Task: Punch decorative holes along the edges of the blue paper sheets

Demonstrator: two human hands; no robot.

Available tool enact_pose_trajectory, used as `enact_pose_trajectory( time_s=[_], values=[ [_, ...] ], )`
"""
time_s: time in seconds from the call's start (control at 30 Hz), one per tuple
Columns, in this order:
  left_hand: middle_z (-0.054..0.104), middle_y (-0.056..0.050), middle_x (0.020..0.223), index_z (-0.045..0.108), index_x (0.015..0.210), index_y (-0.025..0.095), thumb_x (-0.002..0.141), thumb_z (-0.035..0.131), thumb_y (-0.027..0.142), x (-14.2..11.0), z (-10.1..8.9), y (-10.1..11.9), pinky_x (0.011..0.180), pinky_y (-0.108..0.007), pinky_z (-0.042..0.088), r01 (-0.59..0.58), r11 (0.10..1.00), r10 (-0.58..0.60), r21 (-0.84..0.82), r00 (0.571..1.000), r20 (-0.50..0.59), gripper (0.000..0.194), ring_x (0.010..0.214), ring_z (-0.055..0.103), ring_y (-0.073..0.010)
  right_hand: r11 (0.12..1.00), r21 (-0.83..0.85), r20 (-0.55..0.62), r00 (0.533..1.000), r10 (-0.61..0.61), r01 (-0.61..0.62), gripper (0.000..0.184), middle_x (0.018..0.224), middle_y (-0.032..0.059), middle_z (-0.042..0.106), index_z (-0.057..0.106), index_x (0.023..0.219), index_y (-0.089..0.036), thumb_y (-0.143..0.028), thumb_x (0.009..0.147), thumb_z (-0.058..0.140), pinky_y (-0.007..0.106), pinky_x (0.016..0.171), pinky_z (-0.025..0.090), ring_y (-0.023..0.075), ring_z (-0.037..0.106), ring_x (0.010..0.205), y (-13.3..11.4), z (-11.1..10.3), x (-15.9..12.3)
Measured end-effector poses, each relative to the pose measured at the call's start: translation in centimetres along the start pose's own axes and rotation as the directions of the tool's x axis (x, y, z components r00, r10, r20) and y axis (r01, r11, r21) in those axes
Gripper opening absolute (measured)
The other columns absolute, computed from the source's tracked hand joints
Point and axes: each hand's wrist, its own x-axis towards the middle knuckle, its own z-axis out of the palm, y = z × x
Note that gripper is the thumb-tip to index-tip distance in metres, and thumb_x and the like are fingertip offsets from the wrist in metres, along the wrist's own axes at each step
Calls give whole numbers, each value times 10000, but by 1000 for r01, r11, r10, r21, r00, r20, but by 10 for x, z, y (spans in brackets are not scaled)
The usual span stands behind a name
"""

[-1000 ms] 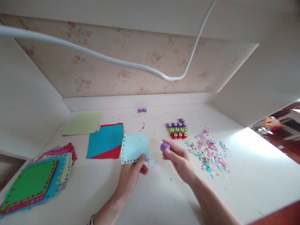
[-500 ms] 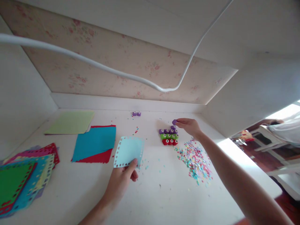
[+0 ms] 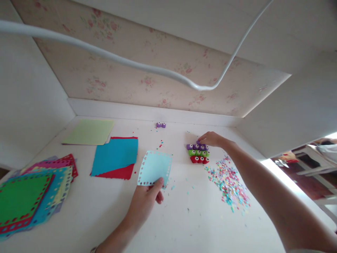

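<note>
A pale blue sheet of paper (image 3: 155,167), with small shapes punched along its edges, is pinched by its near edge in my left hand (image 3: 147,196). My right hand (image 3: 212,138) reaches to the back of a cluster of small paper punches, its fingertips closed on a purple paper punch (image 3: 198,142) that they partly cover. In front of it lie rows of purple punches (image 3: 196,147), green punches (image 3: 198,153) and red punches (image 3: 200,160), packed side by side. Two more purple punches (image 3: 160,124) stand apart near the back wall.
Colourful punched-out confetti (image 3: 231,182) is heaped at the right. Blue and red sheets (image 3: 116,154) lie left of centre, with light green paper (image 3: 88,131) behind. A pile of punched sheets (image 3: 23,196) fills the left. A white cable (image 3: 158,70) hangs across above the table.
My right hand has lowered the purple punch onto the back of the cluster. My left hand keeps hold of the pale blue paper. The whole view has shifted slightly.
</note>
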Motion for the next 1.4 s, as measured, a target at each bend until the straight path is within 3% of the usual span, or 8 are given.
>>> enact_pose_trajectory(
  time_s=[0.37, 0.57, 0.83, 0.97, 1.0, 1.1, 1.17, 1.4],
  values=[
    [570, 20, 464, 562, 642, 195, 805, 586, 520, 3, 1, -6, 502, -251, 420, -6, 998, 7, -59, 1000, 8, 364, 445, 539, -133, 976, 52, -209, 958, -195, 210, 521, 1481, 92, 492, 438, 1469, -182, -257, 956, 483, 312, 1074, 396, 217, 541, 1268, -130, 36, 67],
    [574, 32, 485, 593, 733, 180, 791, 592, 487, 6, 2, -7, 461, -252, 451, 19, 989, -22, -145, 1000, -17, 313, 434, 547, -137, 960, 124, -209, 953, -221, 250, 385, 1390, 146, 559, 585, 1326, -147, -171, 966, 450, 365, 1065, 376, 274, 540, 1253, -173, 54, 90],
    [575, 21, 470, 592, 663, 173, 794, 632, 522, 5, 2, -8, 462, -236, 430, -32, 992, 26, -122, 998, -52, 375, 424, 540, -123, 946, 281, -216, 971, -101, 161, 178, 1182, 161, 654, 689, 1020, -142, -237, 910, 586, 337, 999, 414, 257, 595, 1138, -152, 54, 43],
    [611, -2, 506, 633, 701, 146, 785, 662, 535, 3, 0, -2, 461, -229, 436, -35, 989, 24, -142, 997, -78, 399, 431, 551, -118, 880, 458, -259, 966, -7, 129, 353, 1158, 124, 669, 540, 1265, -176, -371, 1010, 393, 340, 857, 519, 184, 689, 931, -156, 70, -21],
    [618, -6, 510, 643, 713, 140, 781, 669, 534, 3, 0, -1, 456, -228, 437, -41, 988, 29, -147, 996, -83, 401, 427, 550, -118, 829, 541, -261, 965, 7, 140, 390, 1124, 92, 682, 504, 1301, -201, -422, 1019, 350, 327, 827, 539, 159, 699, 883, -159, 75, -41],
    [628, -3, 527, 671, 809, 129, 779, 685, 517, 3, 0, -1, 449, -224, 450, -64, 984, 47, -166, 994, -103, 389, 438, 559, -121, 174, 973, -161, 986, 33, 153, 438, 1074, 49, 709, 599, 1212, -235, -445, 840, 694, 364, 936, 525, 191, 685, 987, -166, 89, -100],
    [631, 3, 543, 676, 865, 130, 779, 693, 509, 2, 0, -1, 456, -220, 466, -92, 981, 72, -169, 990, -118, 389, 472, 580, -129, -72, 997, -41, 999, 7, 41, 432, 1099, 54, 718, 683, 1135, -224, -388, 751, 796, 371, 1006, 493, 209, 672, 1037, -169, 95, -133],
    [647, 0, 546, 697, 836, 135, 765, 717, 493, 0, -3, 4, 480, -223, 491, -149, 982, 127, -112, 975, -182, 365, 479, 594, -132, -235, 970, 61, 997, -41, -69, 476, 1118, 43, 743, 692, 1203, -276, -358, 752, 820, 403, 1058, 430, 204, 659, 1082, -171, 111, -173]
  ],
)
